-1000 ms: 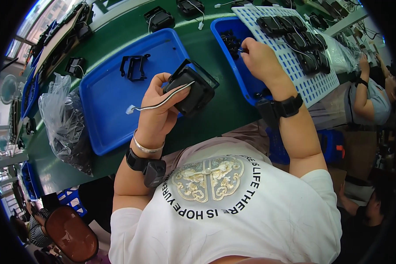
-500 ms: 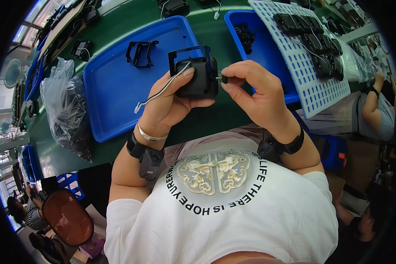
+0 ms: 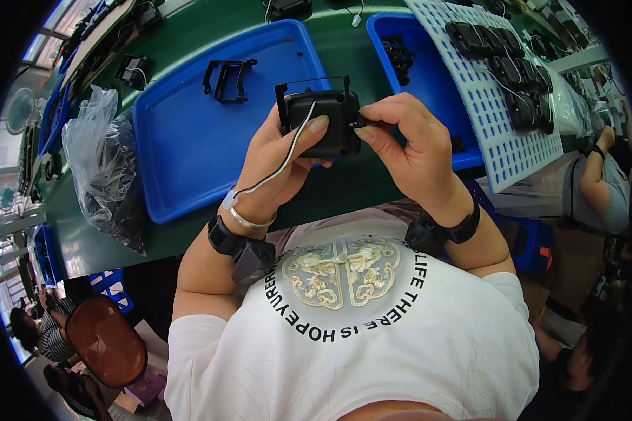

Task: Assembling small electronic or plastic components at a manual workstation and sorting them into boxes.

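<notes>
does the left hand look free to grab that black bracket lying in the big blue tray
Probably not as things stand: the left hand is wrapped around the black module. The black bracket itself lies uncovered in the blue tray, with nothing blocking it.

A black box [image 3: 323,123] with a black-and-white wire [image 3: 281,165], above a dark green table [image 3: 344,189]; blue trays [image 3: 189,133] left and far right, a white perforated grid [image 3: 505,133], a white shirt [image 3: 358,337] ringed with black lettering
</notes>
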